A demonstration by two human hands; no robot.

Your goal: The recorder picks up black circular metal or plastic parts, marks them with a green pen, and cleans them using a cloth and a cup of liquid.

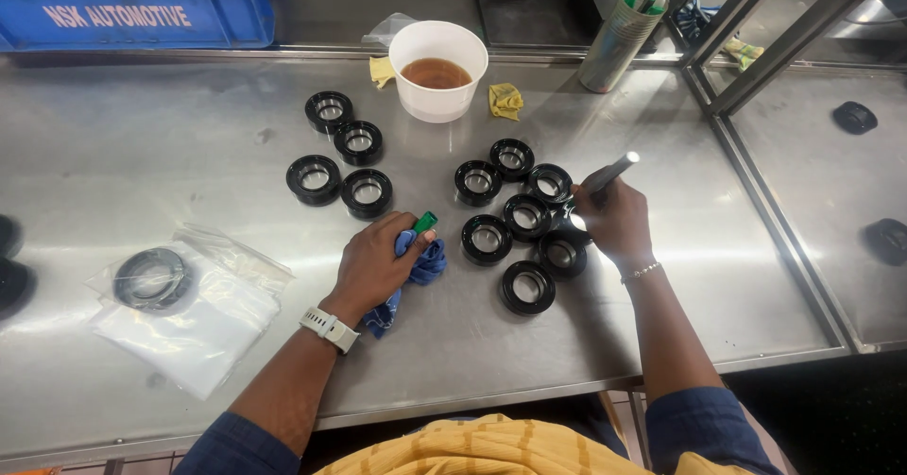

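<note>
Left grip (378,262): I hold a blue cloth (416,272) and green marker (424,222).
Right grip (614,220): clasps a silver pen (614,171) over the black rings (525,217).
Risk: I judge my elbow could knock the cup of brown liquid (437,70) on the surface (170,144).

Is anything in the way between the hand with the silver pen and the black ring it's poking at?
Nothing visible. The right hand holds the silver metal pen with its tip already at a black round ring on the steel table.
</note>
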